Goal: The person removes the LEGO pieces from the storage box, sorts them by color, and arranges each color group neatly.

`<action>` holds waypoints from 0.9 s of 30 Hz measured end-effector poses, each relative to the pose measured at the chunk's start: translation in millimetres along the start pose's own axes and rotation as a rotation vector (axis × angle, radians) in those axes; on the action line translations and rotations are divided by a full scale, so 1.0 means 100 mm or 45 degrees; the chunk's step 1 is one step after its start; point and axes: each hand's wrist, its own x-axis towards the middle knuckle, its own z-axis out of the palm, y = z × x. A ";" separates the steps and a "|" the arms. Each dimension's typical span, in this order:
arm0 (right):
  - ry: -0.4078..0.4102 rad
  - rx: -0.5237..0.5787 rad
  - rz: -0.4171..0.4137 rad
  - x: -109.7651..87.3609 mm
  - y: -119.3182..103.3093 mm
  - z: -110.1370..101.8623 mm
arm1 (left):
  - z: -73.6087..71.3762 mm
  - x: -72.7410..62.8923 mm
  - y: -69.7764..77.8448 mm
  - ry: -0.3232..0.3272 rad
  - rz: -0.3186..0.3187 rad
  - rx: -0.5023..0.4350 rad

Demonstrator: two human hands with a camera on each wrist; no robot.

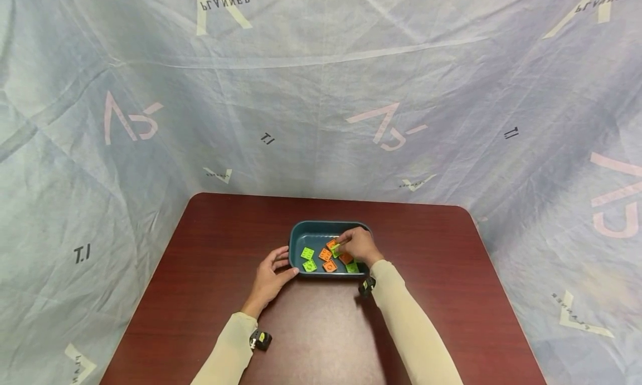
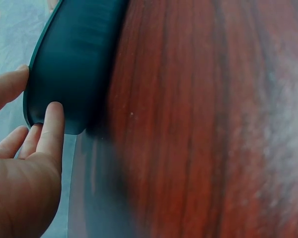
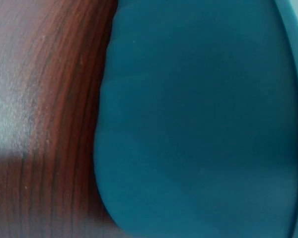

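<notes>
A dark teal tray [image 1: 331, 274] holds several lime-green and orange toy bricks, each with round studs or a hollow underside showing. My left hand [image 1: 271, 273] steadies the tray's left end with extended fingers. In the left wrist view, the thumb of this hand [image 2: 25, 183] lies against the tray's outer wall [image 2: 74, 64]. My right hand [image 1: 360, 244] reaches inside over the right part of the tray, thumb and fingertips pinching a lime-green brick [image 1: 335, 252]. Orange bricks [image 1: 325, 254] lie beside it. The right wrist view shows only the tray's outer wall [image 3: 198, 119], the hand hidden.
The tray rests on a reddish-brown wood-grain table [image 1: 241, 223] with rounded far corners. Pale printed fabric [image 1: 311, 95] hangs behind the table and at both sides. Two more lime-green bricks [image 1: 307, 253] lie near the tray's left end.
</notes>
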 end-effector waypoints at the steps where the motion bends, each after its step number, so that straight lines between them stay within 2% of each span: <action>1: -0.004 -0.003 -0.002 0.00 0.00 0.00 | 0.00 0.00 0.00 0.000 -0.001 -0.003; 16: -0.032 0.010 0.000 0.00 0.05 0.00 | 0.03 -0.02 -0.01 0.006 -0.005 -0.001; 21: -0.046 0.061 -0.012 0.00 0.03 -0.02 | 0.04 0.00 -0.02 0.016 0.029 0.016; 27: -0.065 0.101 -0.034 0.02 0.01 -0.04 | 0.01 0.00 -0.01 0.007 0.011 0.000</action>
